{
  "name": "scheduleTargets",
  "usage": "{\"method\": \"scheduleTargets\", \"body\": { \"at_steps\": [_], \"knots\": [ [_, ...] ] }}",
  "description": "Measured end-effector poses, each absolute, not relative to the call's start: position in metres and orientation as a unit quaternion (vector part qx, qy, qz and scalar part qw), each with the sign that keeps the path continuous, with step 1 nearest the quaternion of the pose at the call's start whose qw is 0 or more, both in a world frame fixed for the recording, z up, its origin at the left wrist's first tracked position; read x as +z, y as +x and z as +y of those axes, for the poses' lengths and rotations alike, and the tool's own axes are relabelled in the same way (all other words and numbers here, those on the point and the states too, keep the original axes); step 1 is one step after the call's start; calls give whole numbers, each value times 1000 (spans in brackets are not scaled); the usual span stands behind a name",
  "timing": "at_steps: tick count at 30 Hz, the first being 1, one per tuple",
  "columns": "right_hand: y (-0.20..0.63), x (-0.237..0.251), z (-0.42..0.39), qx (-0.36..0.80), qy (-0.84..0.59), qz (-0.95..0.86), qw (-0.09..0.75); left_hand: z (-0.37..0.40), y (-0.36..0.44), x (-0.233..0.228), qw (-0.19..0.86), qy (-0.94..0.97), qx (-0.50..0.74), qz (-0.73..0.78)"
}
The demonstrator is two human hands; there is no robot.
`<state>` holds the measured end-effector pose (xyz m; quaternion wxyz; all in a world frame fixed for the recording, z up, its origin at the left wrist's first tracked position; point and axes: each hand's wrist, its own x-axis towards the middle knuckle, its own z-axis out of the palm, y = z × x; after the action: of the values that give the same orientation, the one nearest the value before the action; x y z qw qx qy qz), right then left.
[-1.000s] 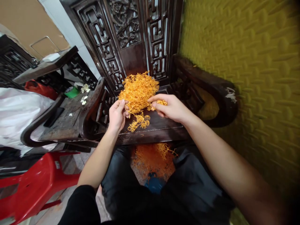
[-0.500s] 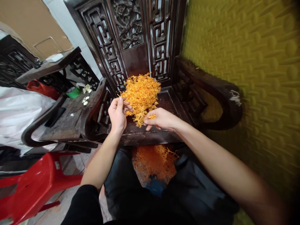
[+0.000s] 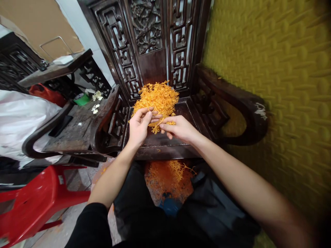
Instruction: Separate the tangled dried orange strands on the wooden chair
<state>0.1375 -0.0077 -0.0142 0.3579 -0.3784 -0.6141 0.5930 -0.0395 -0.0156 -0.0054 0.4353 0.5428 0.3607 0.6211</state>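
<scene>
Left hand point(image 3: 139, 125) and right hand point(image 3: 178, 128): each grip apparently pinched on orange strands point(image 3: 158, 100) over chair seat point(image 3: 165, 143).

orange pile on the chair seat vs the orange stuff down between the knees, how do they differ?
The seat pile is heaped high on the dark wooden chair; the lower batch lies spread out low, below the seat edge. The seat pile looks brighter yellow-orange, the lower batch deeper orange. The left hand and right hand pick at the seat pile; nothing touches the lower batch. Both are thin, tangled orange strands.
</scene>
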Motion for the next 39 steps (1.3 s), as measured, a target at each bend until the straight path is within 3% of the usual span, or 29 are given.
{"method": "scheduleTargets", "body": {
  "at_steps": [3,7,11,15,20,23,28,31,34,37,39],
  "knots": [
    [143,-14,-7,592,-355,-624,365,-13,-42,-8,433,532,634,357],
    [147,-14,-10,683,-268,-607,307,-14,-43,-7,397,582,621,345],
    [152,-14,-8,732,-228,-584,266,-17,-46,-1,374,731,470,325],
    [170,-12,3,757,-191,-590,206,-19,-51,6,414,781,310,351],
    [190,-8,11,574,-298,-757,92,-22,-53,11,377,809,177,415],
    [190,-6,9,444,-321,-833,76,-21,-54,9,371,827,98,412],
    [189,-3,8,408,-362,-834,82,-21,-59,1,278,876,40,391],
    [196,-7,12,453,-402,-789,98,-19,-63,-5,151,902,65,400],
    [207,-17,19,556,-447,-684,152,-6,-73,-10,37,856,216,469],
    [214,-27,26,641,-441,-588,222,9,-85,-14,49,746,417,517],
    [213,-32,29,669,-410,-560,266,10,-86,-15,92,694,487,523]
  ]
}}
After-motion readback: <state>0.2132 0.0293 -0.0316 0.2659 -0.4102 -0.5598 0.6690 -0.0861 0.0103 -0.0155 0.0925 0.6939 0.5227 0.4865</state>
